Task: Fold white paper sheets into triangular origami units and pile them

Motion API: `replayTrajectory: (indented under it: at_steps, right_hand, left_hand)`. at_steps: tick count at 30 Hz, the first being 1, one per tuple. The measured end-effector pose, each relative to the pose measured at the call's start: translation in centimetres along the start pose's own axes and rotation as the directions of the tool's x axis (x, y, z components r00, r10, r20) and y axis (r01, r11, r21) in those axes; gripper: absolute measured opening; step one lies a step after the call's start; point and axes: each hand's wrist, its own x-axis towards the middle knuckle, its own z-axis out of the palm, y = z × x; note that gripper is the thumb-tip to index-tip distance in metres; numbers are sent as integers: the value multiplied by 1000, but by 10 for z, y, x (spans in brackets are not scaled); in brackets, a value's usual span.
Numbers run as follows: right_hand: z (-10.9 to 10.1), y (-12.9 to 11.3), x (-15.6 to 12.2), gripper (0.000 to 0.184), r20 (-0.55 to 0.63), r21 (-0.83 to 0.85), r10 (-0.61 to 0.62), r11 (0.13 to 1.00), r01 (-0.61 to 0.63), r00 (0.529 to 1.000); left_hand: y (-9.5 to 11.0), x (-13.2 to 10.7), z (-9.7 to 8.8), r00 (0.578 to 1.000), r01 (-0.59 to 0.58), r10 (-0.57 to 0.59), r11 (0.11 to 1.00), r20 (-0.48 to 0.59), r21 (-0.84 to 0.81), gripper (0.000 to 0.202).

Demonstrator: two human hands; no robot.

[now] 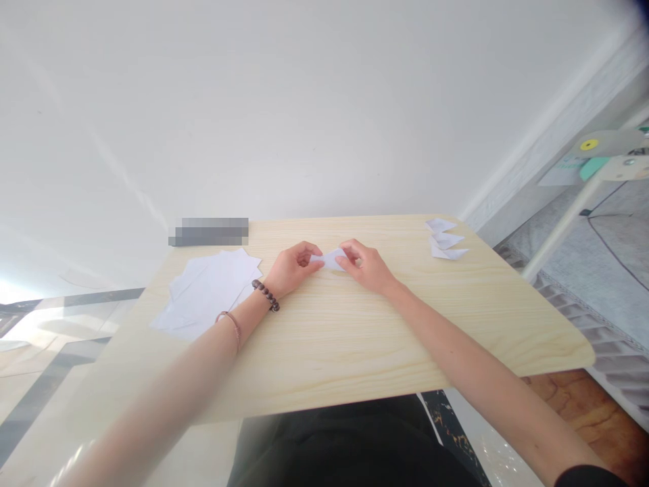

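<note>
Between my two hands is a small folded piece of white paper (332, 259), held just above the middle of the table. My left hand (294, 266) pinches its left end between thumb and fingers. At its right end, my right hand (368, 266) grips it the same way. The exact folds are too small to make out. A spread pile of white paper sheets (213, 287) lies to the left, partly behind my left wrist, which wears a dark beaded bracelet (266, 295) and a thin bangle (234, 323). Three folded white paper pieces (446, 240) lie in a column at the far right.
The pale wooden table (324, 352) stands against a white wall (314, 108). A blurred-out dark object (210, 232) is at its back left edge. Beyond the right edge stands a white metal frame (568, 220).
</note>
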Motion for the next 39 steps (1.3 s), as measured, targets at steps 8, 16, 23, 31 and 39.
replayTrajectory:
  at_steps: [8,16,23,31,39]
  right_hand:
    - [-4,-4,-1,16,-54,38,-56,998,58,997]
    - [-1,-6,-2,16,36,-33,-101,994,102,994]
    - [-2,-8,-2,22,-24,-75,-71,995,69,997]
    - [0,-9,-2,22,-38,-66,-88,994,85,995]
    - [1,-10,-3,20,-34,-52,-175,984,173,984]
  left_hand:
    - [7,-2,1,999,0,-7,985,-39,-172,23]
    - [7,-3,1,999,-35,32,997,-43,-66,23]
    - [13,-4,0,997,-47,55,989,-53,143,23]
    - [13,-4,0,991,-80,99,977,-88,200,23]
    - [14,-4,0,998,-66,69,968,-4,242,26]
